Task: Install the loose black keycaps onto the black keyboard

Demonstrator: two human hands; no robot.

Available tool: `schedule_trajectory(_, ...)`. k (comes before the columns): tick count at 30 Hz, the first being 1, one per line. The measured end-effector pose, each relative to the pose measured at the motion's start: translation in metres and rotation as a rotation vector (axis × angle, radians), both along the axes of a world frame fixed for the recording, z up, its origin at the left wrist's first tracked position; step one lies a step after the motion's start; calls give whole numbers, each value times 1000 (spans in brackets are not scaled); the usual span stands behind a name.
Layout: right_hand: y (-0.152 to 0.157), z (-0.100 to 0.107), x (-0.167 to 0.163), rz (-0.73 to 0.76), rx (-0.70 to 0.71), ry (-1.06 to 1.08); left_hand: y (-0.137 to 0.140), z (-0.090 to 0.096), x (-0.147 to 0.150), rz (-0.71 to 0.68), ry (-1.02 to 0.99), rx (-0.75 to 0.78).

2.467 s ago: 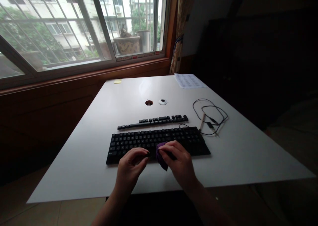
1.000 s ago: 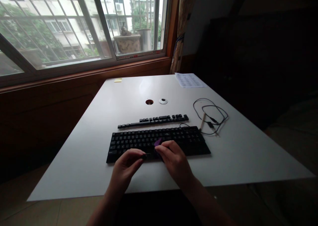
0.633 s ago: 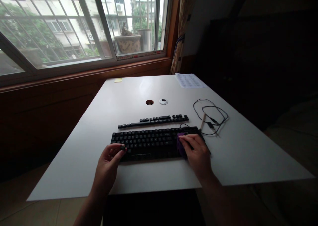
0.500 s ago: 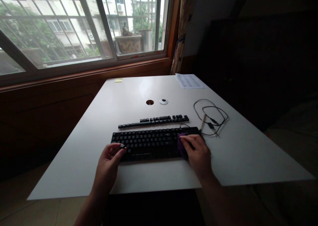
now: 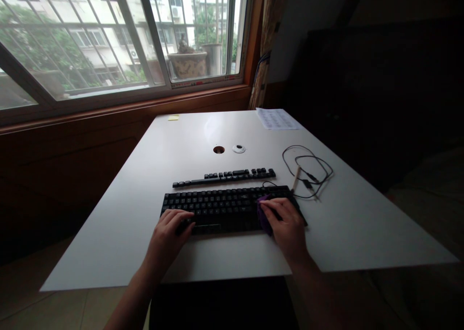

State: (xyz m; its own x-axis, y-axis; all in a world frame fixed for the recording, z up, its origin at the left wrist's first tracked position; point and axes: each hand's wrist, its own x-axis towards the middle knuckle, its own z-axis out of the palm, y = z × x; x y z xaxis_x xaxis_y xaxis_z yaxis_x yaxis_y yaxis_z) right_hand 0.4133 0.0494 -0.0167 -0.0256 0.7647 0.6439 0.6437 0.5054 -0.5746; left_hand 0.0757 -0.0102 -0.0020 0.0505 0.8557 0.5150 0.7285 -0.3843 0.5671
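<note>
A black keyboard lies flat near the front of the table, with bare stretches along its lower rows. My left hand is at its lower left corner, thumb and fingers closed around a dark keycap; the fingers partly hide it. At the keyboard's right part, my right hand pinches a bunched purple cloth that rests on the keyboard. Behind the keyboard, loose keycaps lie in two rows, a long spacebar among them.
To the right lie a coiled black cable and a thin light stick. Farther back are a round hole in the table, a white ring cover, printed paper and yellow sticky notes.
My left hand has moved right and lowered its fingers over the keyboard's lower left keys. My right hand has shifted slightly left with the purple cloth.
</note>
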Motion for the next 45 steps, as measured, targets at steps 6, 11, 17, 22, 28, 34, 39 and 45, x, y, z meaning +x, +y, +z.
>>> schedule_trajectory(6,0,1,-1,6,13,0,4,-4,-5,-51,159,10)
schedule_trajectory(11,0,0,0,16,4,-9,6,-3,-8,-34,219,-7)
schedule_trajectory(17,0,-1,0,9,0,-12,11,-4,-11,-59,242,-7)
schedule_trajectory(22,0,0,0,18,11,-7,11,-3,-9,-48,296,24)
schedule_trajectory(28,1,0,0,24,21,-15,2,-2,-7,-21,397,109)
schedule_trajectory(34,0,0,1,28,20,-30,-7,-4,-14,-19,616,172)
schedule_trajectory(39,1,0,0,37,26,-31,-8,-6,-18,-48,722,225)
schedule_trajectory(45,1,0,0,30,34,-35,-9,-5,-15,-46,715,254)
